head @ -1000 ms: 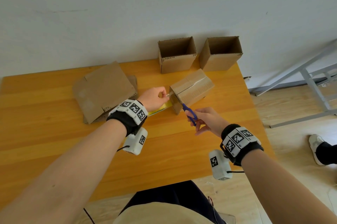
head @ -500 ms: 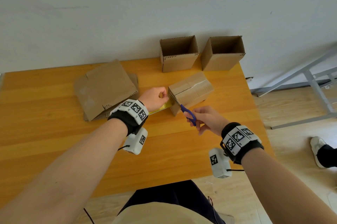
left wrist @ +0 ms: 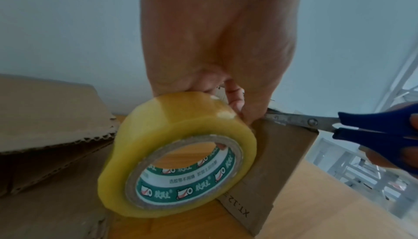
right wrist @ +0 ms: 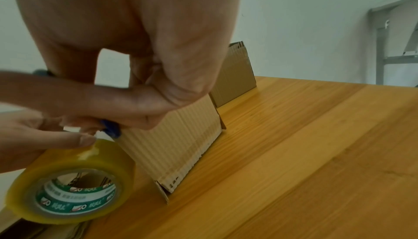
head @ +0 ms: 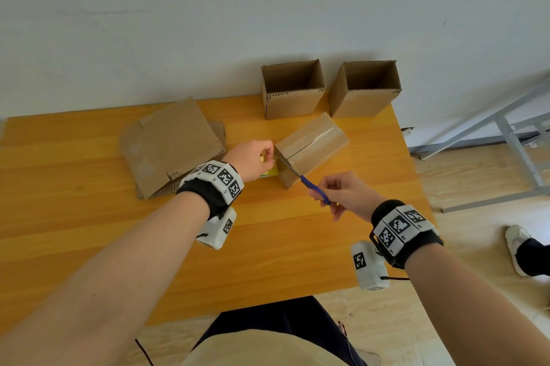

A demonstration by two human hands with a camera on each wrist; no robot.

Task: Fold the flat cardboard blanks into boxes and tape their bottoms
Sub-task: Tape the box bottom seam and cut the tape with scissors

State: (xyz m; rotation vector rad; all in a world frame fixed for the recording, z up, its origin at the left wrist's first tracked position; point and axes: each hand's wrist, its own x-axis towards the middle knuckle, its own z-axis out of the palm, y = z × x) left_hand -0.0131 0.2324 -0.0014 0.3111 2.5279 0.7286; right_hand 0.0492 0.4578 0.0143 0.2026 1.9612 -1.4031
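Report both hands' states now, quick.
Left hand: curled on the tape roll, holding it beside the box.
Right hand: gripping the blue scissors, blades at the box's edge.

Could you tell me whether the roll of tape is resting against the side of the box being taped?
Touching. In the left wrist view the tape roll leans flush against the box side, with no gap between them.
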